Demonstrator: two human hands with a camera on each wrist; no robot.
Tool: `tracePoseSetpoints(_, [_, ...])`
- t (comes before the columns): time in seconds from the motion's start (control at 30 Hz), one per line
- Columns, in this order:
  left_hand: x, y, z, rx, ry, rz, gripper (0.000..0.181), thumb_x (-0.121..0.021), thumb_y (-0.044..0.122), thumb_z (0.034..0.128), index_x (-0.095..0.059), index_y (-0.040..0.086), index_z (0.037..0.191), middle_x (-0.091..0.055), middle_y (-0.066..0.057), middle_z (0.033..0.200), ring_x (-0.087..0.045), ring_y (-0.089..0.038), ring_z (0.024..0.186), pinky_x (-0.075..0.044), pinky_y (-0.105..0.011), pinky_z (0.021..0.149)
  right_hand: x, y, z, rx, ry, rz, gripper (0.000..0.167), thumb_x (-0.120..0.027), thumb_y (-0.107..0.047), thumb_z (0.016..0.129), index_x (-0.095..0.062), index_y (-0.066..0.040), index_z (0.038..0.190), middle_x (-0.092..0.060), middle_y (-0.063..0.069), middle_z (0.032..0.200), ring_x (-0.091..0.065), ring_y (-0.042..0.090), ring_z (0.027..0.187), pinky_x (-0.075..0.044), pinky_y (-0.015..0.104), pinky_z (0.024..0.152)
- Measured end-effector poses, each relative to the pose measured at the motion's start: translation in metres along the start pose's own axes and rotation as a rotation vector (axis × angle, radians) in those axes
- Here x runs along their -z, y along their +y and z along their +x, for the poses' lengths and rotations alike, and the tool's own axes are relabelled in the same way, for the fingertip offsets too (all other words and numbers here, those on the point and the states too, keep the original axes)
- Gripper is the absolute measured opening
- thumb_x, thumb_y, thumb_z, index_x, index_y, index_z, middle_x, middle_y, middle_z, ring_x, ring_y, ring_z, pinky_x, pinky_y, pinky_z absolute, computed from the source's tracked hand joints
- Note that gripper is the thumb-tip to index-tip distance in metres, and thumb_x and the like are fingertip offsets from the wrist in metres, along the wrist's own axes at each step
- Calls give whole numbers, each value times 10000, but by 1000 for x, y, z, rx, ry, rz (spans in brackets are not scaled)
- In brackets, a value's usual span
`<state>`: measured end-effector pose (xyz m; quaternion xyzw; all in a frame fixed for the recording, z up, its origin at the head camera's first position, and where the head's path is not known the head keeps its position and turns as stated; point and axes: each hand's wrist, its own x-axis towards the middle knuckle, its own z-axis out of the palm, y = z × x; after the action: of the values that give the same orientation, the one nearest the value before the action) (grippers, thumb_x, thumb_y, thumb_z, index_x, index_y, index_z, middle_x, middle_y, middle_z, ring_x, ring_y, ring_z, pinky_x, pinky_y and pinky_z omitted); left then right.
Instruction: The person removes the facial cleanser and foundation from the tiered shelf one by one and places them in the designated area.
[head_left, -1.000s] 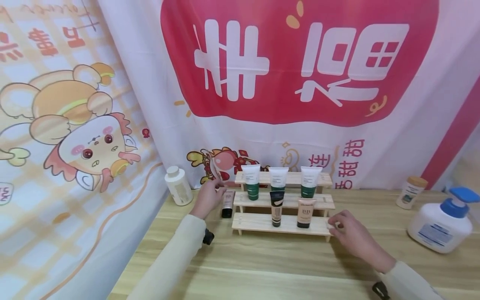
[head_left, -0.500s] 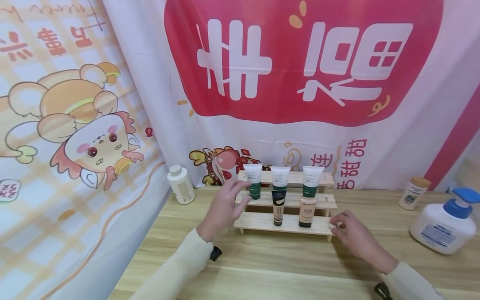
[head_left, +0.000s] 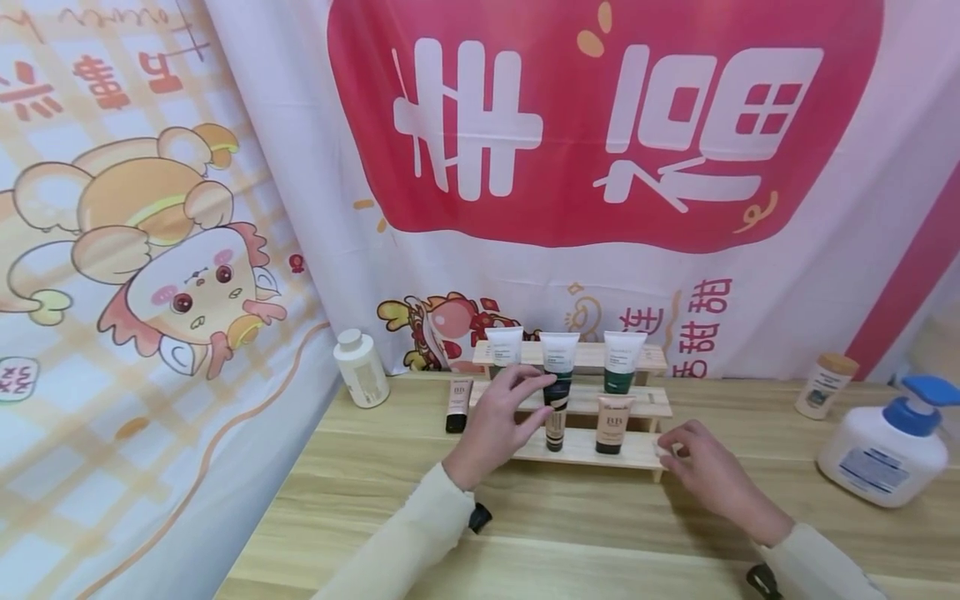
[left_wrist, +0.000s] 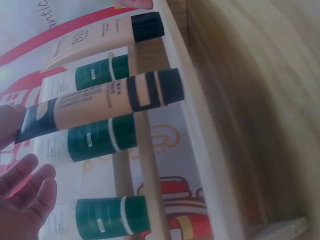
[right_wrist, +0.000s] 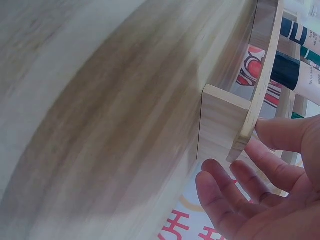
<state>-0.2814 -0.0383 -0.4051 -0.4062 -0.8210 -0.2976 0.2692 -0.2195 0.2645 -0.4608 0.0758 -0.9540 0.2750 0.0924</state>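
Observation:
A wooden three-tier display stand (head_left: pixel 579 452) holds upright cosmetic tubes. My left hand (head_left: pixel 495 425) is at the black-and-beige tube (head_left: pixel 555 433) on the front tier, thumb and index finger pinching its black top end. The other left fingers are spread loosely in the left wrist view. My right hand (head_left: pixel 708 475) grips the right end of the front tier, thumb on the board (right_wrist: pixel 260 100), fingers curled near its underside. A pink BB cream tube (head_left: pixel 612 425) stands right of the pinched tube. Three white-and-green tubes (head_left: pixel 622 362) stand behind; my left hand partly covers the leftmost.
Left of the stand, another BB cream tube (head_left: pixel 458 406) stands on the wooden table (head_left: pixel 585 533). Farther left is a white bottle (head_left: pixel 361 369). A beige-capped bottle (head_left: pixel 825 386) and a blue pump bottle (head_left: pixel 883 450) stand at the right. Printed cloth hangs behind.
My left hand has left the BB cream tube beside the stand and moved right, past the leftmost green tube, to the black-and-beige tube. My right hand stays at the stand's end.

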Motion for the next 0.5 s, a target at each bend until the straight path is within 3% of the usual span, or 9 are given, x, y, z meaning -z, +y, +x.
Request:
tracePoseSetpoints(0.23, [-21, 4, -9, 44, -4, -53, 546, -687, 203, 878, -462, 183, 1375, -527, -10, 1218, -551, -158, 1048, -454, -246, 902, -1, 1, 0, 6, 14, -8, 197, -711, -32, 810, -659, -27, 1001, -542, 107, 1005, -592, 280, 874, -528, 446, 732])
tracePoseSetpoints(0.5, [-37, 3, -15, 101, -1, -91, 594, -647, 127, 902, -356, 179, 1417, -526, -20, 1280, -545, -98, 1053, -464, -215, 871, -2, 2, 0, 7, 16, 5, 203, -710, -25, 804, -659, -21, 1001, -544, 110, 1004, -597, 289, 876, -529, 446, 739])
